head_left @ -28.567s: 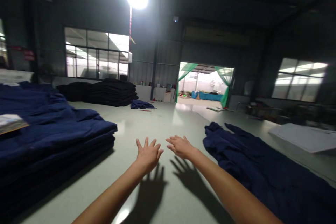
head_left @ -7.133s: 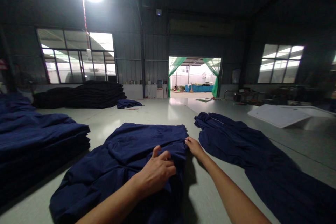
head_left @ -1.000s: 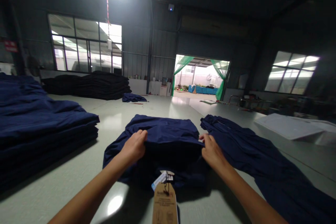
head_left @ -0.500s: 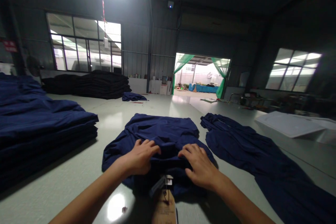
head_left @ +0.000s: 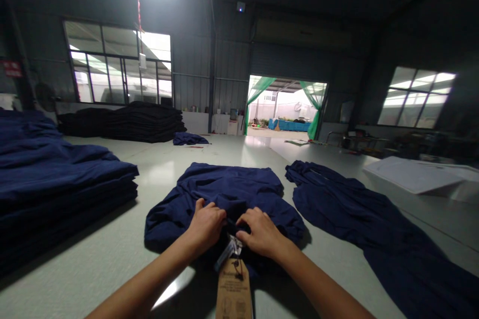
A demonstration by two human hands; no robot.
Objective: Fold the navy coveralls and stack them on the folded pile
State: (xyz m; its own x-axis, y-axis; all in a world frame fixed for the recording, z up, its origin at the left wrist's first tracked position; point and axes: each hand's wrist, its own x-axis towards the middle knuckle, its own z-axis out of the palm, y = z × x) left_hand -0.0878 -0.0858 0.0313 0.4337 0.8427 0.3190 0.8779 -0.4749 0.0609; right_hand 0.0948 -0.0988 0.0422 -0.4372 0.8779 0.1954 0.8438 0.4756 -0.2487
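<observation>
A folded navy garment point(head_left: 232, 179) lies on the pale table in front of me. My left hand point(head_left: 207, 223) is closed on the cloth at its near middle, knuckles up. Close beside it, my right hand point(head_left: 259, 231) pinches the same garment with thumb and curled fingers. Between and just below the hands are a white label point(head_left: 234, 246) and a brown cardboard hang tag point(head_left: 234, 289) on a dark cord, hanging toward me. The garment's near edge is in shadow and partly hidden by my hands.
A tall stack of navy garments point(head_left: 67, 174) stands at the left. Another navy garment point(head_left: 352, 209) lies spread at the right, near white sheets point(head_left: 415, 174). Farther back are a dark cloth pile point(head_left: 142, 122) and a small navy bundle point(head_left: 189, 138) on the table point(head_left: 239, 152).
Both hands have drawn closer together over the garment's near middle, the right one moving left. Their fingers have curled into the cloth. The hang tag shows more fully now.
</observation>
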